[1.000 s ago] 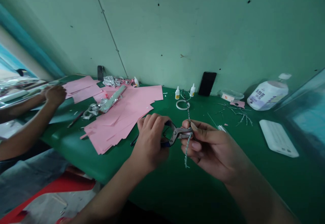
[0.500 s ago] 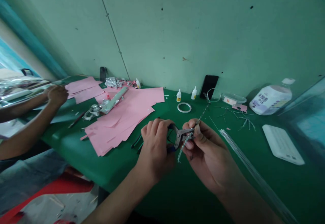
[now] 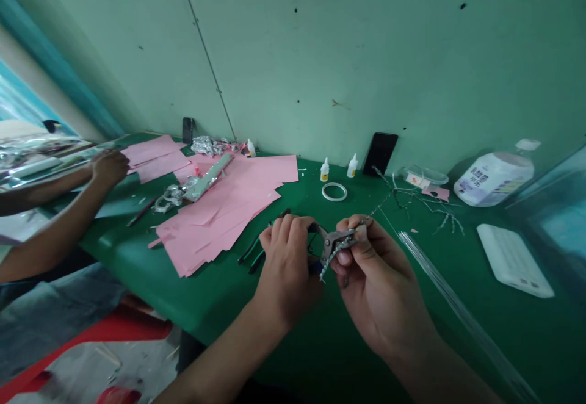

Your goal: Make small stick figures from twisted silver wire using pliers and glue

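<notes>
Moved: the twisted wire (image 3: 336,250) now lies flatter, its free end swung toward 2 o'clock.
Wire: long axis runs 7 to 2 o'clock, held between the hands above the green surface (image 3: 526,331).
Left hand (image 3: 288,270): fingers clenched around pliers (image 3: 335,243) closed on the wire.
Right hand (image 3: 378,276): fingers pinch the wire just beside the pliers.
Around: pink paper (image 3: 220,209) at 10 o'clock, tape ring (image 3: 334,191) at 12, clear rods (image 3: 451,300) at 4.
</notes>
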`<move>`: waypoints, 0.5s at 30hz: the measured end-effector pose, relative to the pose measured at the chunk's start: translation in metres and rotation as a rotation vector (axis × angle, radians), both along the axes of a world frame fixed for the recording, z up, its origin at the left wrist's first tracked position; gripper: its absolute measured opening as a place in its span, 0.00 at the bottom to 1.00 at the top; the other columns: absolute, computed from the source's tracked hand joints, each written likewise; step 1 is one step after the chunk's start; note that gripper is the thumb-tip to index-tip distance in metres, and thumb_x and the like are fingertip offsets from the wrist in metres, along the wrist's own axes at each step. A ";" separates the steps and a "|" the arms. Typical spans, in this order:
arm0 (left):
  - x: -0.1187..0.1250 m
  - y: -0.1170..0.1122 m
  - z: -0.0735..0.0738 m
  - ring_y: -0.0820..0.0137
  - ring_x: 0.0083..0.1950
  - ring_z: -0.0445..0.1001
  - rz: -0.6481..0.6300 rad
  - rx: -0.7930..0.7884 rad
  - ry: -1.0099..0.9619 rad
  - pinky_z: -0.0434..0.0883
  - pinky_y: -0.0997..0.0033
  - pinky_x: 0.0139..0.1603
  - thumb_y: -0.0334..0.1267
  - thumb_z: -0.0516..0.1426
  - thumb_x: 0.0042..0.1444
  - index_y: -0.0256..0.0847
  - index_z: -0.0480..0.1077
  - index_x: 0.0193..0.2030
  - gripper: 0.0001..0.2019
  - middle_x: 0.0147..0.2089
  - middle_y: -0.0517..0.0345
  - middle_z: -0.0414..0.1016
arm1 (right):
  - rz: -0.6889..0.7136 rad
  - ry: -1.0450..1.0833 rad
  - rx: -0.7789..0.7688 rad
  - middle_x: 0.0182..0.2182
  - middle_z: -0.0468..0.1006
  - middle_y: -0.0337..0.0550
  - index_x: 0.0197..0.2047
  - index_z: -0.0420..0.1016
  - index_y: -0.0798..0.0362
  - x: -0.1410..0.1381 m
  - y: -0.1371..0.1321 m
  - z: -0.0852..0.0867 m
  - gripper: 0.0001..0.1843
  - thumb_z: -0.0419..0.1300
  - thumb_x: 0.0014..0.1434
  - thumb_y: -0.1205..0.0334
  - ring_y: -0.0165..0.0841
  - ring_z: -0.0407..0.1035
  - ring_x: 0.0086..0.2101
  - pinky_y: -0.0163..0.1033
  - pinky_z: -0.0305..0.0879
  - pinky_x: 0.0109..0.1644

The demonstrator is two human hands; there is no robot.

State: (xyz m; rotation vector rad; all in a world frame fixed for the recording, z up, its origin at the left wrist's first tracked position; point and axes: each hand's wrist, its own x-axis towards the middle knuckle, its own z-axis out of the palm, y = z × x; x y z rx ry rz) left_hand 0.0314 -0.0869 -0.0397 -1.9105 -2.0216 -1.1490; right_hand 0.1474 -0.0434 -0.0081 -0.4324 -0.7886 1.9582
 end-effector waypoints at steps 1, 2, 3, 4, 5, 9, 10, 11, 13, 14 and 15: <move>0.000 0.000 0.000 0.59 0.44 0.65 -0.001 -0.002 0.002 0.61 0.53 0.43 0.24 0.54 0.48 0.43 0.58 0.46 0.19 0.41 0.52 0.67 | 0.002 0.003 -0.007 0.31 0.65 0.35 0.30 0.72 0.50 0.000 0.000 0.000 0.08 0.68 0.54 0.61 0.23 0.58 0.25 0.29 0.62 0.28; 0.000 0.000 0.000 0.59 0.44 0.65 -0.001 -0.003 0.005 0.61 0.53 0.42 0.24 0.54 0.48 0.43 0.58 0.46 0.18 0.41 0.52 0.67 | 0.003 0.007 -0.010 0.31 0.66 0.35 0.29 0.72 0.51 0.000 0.000 0.000 0.08 0.68 0.53 0.61 0.23 0.58 0.25 0.29 0.61 0.28; 0.000 0.001 0.001 0.59 0.43 0.65 -0.003 -0.007 0.007 0.60 0.53 0.42 0.24 0.54 0.48 0.43 0.58 0.45 0.18 0.40 0.52 0.67 | 0.007 0.012 -0.011 0.30 0.66 0.35 0.29 0.72 0.51 0.001 0.000 0.001 0.08 0.68 0.53 0.61 0.23 0.58 0.25 0.29 0.61 0.28; -0.001 0.001 0.001 0.59 0.43 0.65 -0.006 -0.010 0.008 0.60 0.54 0.41 0.24 0.53 0.49 0.43 0.58 0.45 0.17 0.40 0.52 0.66 | 0.014 0.016 -0.010 0.29 0.65 0.35 0.29 0.72 0.51 0.001 0.000 0.001 0.08 0.68 0.54 0.61 0.23 0.58 0.25 0.29 0.61 0.28; -0.001 0.001 0.001 0.60 0.43 0.65 -0.011 -0.013 0.010 0.60 0.54 0.41 0.24 0.53 0.48 0.43 0.58 0.44 0.17 0.40 0.52 0.66 | 0.025 0.018 -0.009 0.28 0.65 0.35 0.28 0.72 0.51 0.002 0.000 0.001 0.08 0.67 0.54 0.61 0.23 0.58 0.25 0.29 0.60 0.28; -0.003 0.000 0.002 0.60 0.41 0.65 -0.041 -0.034 0.022 0.60 0.56 0.39 0.23 0.52 0.46 0.43 0.57 0.43 0.18 0.38 0.53 0.66 | 0.083 0.007 -0.023 0.24 0.62 0.34 0.29 0.74 0.52 0.005 0.002 0.001 0.07 0.67 0.55 0.61 0.24 0.56 0.23 0.30 0.59 0.27; -0.004 0.000 0.002 0.60 0.41 0.65 -0.049 -0.039 0.024 0.60 0.56 0.39 0.23 0.52 0.45 0.43 0.57 0.43 0.18 0.38 0.53 0.66 | 0.090 0.001 -0.025 0.23 0.62 0.34 0.29 0.74 0.51 0.005 0.002 0.001 0.07 0.67 0.55 0.60 0.24 0.55 0.23 0.30 0.58 0.27; -0.004 0.000 0.002 0.60 0.42 0.65 -0.058 -0.043 0.024 0.60 0.56 0.39 0.23 0.52 0.44 0.43 0.57 0.43 0.19 0.39 0.53 0.66 | 0.097 -0.005 -0.023 0.22 0.61 0.34 0.29 0.74 0.51 0.006 0.002 0.001 0.07 0.67 0.54 0.60 0.24 0.54 0.23 0.30 0.58 0.26; -0.005 0.001 0.003 0.61 0.41 0.65 -0.074 -0.040 0.021 0.60 0.56 0.38 0.24 0.52 0.43 0.43 0.57 0.43 0.19 0.39 0.53 0.66 | 0.110 -0.016 -0.010 0.22 0.61 0.34 0.29 0.75 0.51 0.007 0.003 0.001 0.06 0.67 0.54 0.60 0.25 0.54 0.23 0.31 0.58 0.26; -0.006 0.001 0.003 0.61 0.41 0.65 -0.081 -0.035 0.019 0.60 0.56 0.38 0.24 0.52 0.42 0.43 0.57 0.43 0.19 0.39 0.53 0.66 | 0.120 -0.022 -0.001 0.21 0.60 0.34 0.29 0.75 0.51 0.007 0.003 0.001 0.06 0.67 0.54 0.60 0.25 0.54 0.23 0.31 0.58 0.26; -0.006 0.001 0.004 0.61 0.41 0.64 -0.088 -0.028 0.018 0.60 0.56 0.38 0.24 0.52 0.42 0.43 0.57 0.42 0.19 0.38 0.53 0.66 | 0.128 -0.026 0.007 0.21 0.60 0.34 0.29 0.75 0.50 0.008 0.003 0.002 0.07 0.67 0.54 0.59 0.25 0.53 0.23 0.31 0.58 0.27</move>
